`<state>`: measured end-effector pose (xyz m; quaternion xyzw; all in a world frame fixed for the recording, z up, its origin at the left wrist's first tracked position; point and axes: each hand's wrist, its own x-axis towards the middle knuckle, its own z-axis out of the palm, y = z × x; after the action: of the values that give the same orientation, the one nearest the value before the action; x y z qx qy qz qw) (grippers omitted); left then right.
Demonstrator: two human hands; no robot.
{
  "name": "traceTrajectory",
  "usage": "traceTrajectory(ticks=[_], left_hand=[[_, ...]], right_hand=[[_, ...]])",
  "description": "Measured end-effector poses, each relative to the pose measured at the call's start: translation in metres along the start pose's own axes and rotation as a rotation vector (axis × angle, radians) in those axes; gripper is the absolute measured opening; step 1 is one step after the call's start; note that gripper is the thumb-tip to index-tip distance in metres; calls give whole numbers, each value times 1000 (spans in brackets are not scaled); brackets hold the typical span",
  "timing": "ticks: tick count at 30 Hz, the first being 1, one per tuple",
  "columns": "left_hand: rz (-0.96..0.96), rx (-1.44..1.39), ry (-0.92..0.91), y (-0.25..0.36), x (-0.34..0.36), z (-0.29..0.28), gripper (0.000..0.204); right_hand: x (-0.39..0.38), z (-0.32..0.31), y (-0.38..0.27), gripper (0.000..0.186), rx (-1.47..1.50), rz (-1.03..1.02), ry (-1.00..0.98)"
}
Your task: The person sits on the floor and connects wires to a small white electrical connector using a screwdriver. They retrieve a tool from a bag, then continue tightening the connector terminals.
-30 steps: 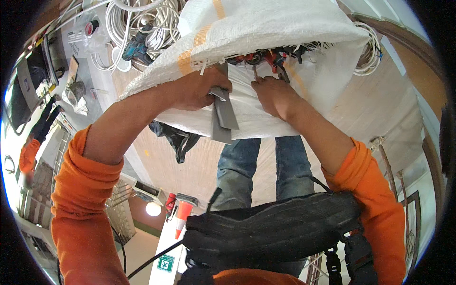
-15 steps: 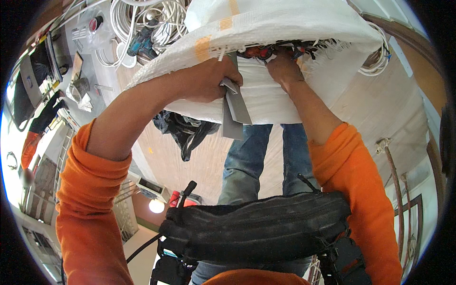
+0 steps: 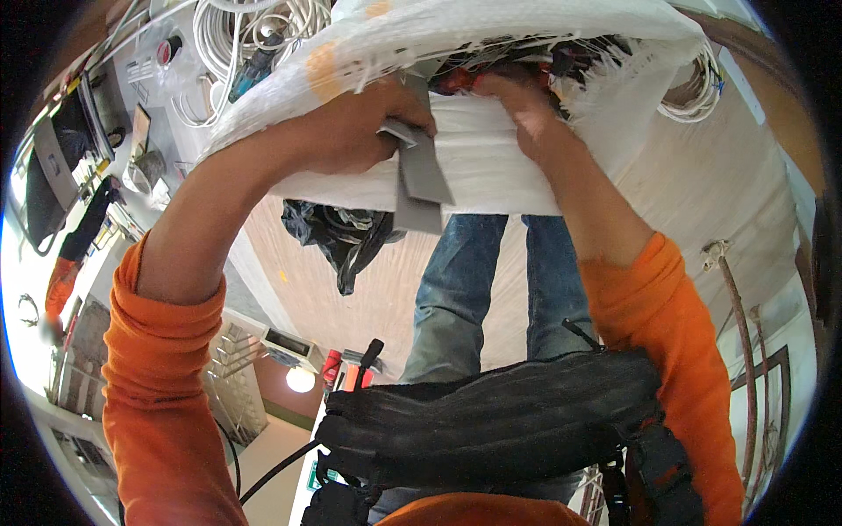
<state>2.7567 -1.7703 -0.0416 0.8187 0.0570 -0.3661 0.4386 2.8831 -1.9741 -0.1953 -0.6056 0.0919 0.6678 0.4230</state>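
Note:
A large white woven sack (image 3: pixel 491 175) with frayed edges hangs in front of my legs, its mouth gaping at the top. My left hand (image 3: pixel 364 123) is closed at the sack's left rim. Grey flat strips (image 3: pixel 425 175), overlapping and angled, are gripped in it and hang down in front of the sack. My right hand (image 3: pixel 526 110) reaches over the near rim into the mouth, blurred, with most fingers hidden. Beside its fingertips lie a red object (image 3: pixel 458 81) and dark, tangled contents (image 3: pixel 592 57), whose kinds I cannot make out.
White cable coils (image 3: pixel 219 35) and a teal power tool (image 3: pixel 253 74) lie beyond the sack at the left. Another cable coil (image 3: pixel 697 96) is at its right. A black plastic bag (image 3: pixel 342 237) rests on the wooden floor (image 3: pixel 307 307). Pipes (image 3: pixel 741 351) stand at the right.
Both hands and the grey strips have shifted up, the left hand and strips also leftward. The sack's mouth gapes wider, showing more of the dark contents. My right hand has become blurred.

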Motion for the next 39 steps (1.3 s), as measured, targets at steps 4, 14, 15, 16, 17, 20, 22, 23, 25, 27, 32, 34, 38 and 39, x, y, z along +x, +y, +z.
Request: traceTrajectory(ticks=[4, 14, 15, 16, 17, 20, 22, 23, 25, 27, 32, 34, 38, 39], left_hand=[[-88, 90, -14, 23, -15, -25, 56], [-89, 378, 386, 64, 50, -75, 47], [-41, 400, 397, 68, 66, -73, 47], [6, 419, 401, 71, 84, -70, 47], [52, 436, 395, 80, 105, -69, 47], [88, 461, 377, 88, 137, -65, 47], [93, 477, 353, 95, 151, -63, 48], [96, 481, 337, 97, 157, -63, 48], [91, 496, 302, 103, 166, -61, 49], [76, 510, 247, 103, 170, -57, 49], [-49, 556, 158, 77, 148, -54, 52], [-130, 560, 136, 60, 130, -54, 53], [-231, 597, 109, 41, 111, -58, 56], [-269, 605, 104, 36, 104, -58, 56]], right_hand=[[-26, 28, 3, 57, -188, -133, 40], [-79, 126, 5, 47, -935, -463, -44], [-77, 127, 4, 48, -1010, -460, -51], [-77, 126, 6, 49, -1083, -448, -58], [-69, 120, 32, 48, -1052, -613, 37], [-95, 97, 24, 45, -1103, -598, -117], [-102, 83, 24, 42, -994, -637, -165], [-105, 79, 25, 41, -937, -643, -181], [-103, 80, 33, 40, -1011, -666, -154], [-103, 82, 36, 40, -1067, -695, -110], [-120, 84, 29, 37, -1073, -824, 83], [-128, 73, -5, 33, -1004, -664, -32], [-159, 45, -45, 28, -865, -659, -112], [-168, 35, -56, 27, -827, -697, -175]])
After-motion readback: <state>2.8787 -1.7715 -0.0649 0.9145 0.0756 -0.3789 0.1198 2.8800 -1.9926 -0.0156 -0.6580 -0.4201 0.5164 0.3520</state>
